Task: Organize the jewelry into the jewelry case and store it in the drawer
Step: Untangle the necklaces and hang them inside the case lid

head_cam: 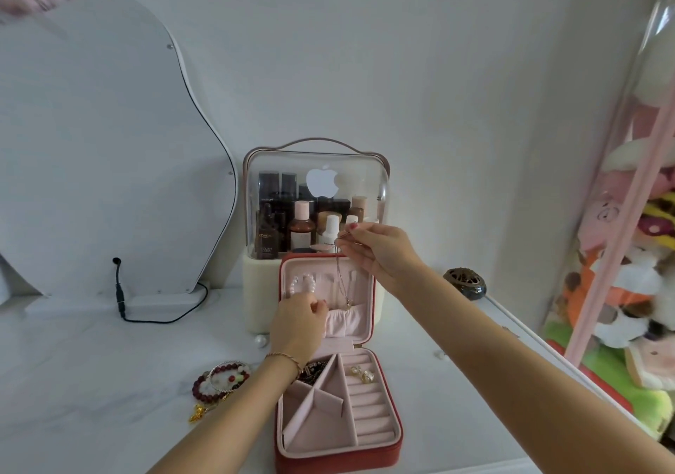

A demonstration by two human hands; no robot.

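A red jewelry case with pink lining lies open on the white tabletop, its lid standing upright. My right hand pinches the top of a thin chain necklace that hangs down in front of the lid, its pendant near the lid's pink pocket. My left hand is at that pocket, fingers curled on its left edge. A pearl bracelet hangs in the lid. Rings sit in the ring rolls, and dark jewelry fills a back compartment.
Beaded bracelets and a gold piece lie left of the case. A clear cosmetics organizer stands behind it. A curved mirror with a black cable is on the left, a dark incense burner and plush toys on the right.
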